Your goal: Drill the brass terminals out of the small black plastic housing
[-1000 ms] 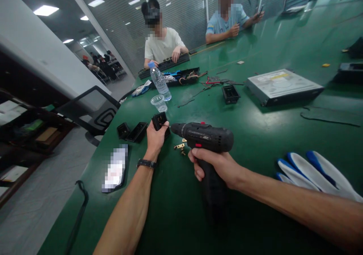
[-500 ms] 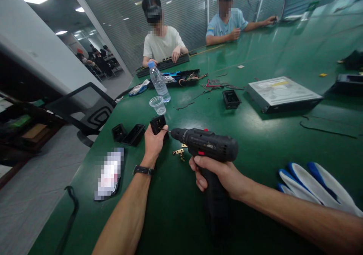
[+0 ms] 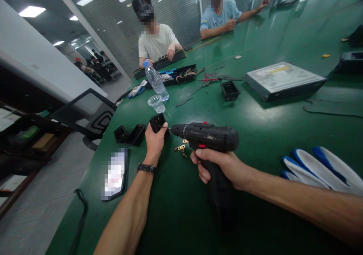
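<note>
- The left hand (image 3: 154,139) is clamping its fingers on a black box (image 3: 157,122), which is sitting just beyond the drill's tip.
- The right hand (image 3: 218,159) is wrapping its fingers around the handle of a drill (image 3: 211,137).
- Whether the bit (image 3: 169,128) is touching the box, I cannot tell.
- Working well probably means bracing the box firmly, aiming the bit straight and moving the thumb (image 3: 165,125) clear.
- Brass pieces (image 3: 180,148) are lying on the table (image 3: 176,202) nearby.

Drill (image 3: 212,136): black, red accents. Held housing (image 3: 157,122): black. Small plates (image 3: 181,148): gold. Tabletop (image 3: 261,137): green. Glove (image 3: 310,167): white and blue. Bottle cap (image 3: 145,63): blue.
</note>
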`<state>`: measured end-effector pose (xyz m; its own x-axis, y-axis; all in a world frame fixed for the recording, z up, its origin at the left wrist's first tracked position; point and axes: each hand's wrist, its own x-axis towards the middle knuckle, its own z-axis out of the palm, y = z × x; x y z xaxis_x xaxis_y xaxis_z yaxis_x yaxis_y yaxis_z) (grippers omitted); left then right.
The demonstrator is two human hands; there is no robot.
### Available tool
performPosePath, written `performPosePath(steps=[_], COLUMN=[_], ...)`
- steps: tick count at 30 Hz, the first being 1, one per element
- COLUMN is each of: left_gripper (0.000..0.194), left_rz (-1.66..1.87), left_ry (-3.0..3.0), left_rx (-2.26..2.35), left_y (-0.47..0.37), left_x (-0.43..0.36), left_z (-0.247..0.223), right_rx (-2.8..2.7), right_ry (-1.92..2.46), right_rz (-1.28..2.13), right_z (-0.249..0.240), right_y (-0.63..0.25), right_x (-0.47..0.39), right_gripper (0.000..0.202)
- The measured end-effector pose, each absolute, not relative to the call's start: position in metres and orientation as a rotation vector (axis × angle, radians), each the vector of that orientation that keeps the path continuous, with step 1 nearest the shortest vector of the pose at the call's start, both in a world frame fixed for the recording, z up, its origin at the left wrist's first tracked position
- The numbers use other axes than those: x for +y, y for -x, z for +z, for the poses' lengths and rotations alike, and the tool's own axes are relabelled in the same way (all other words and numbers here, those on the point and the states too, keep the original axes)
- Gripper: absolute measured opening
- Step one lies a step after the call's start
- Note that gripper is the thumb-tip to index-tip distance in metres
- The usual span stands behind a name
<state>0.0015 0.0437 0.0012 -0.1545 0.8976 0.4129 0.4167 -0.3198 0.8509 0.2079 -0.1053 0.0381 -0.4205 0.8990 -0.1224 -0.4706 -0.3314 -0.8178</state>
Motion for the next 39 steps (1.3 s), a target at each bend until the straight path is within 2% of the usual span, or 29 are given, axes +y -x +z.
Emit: performPosePath(steps=[39], left_gripper=[0.037], left_rz=[1.472], left_ry=[-1.676], left_rx=[1.478], left_y=[0.0022], left_x=[0.0467], left_z=[-0.0033], right_rx=[-0.952], right_ry=[0.735], right_rz=[1.872], right_z=[0.0414], right_y=[-0.2089], right_x=[-0.1053], right_gripper=[0.021])
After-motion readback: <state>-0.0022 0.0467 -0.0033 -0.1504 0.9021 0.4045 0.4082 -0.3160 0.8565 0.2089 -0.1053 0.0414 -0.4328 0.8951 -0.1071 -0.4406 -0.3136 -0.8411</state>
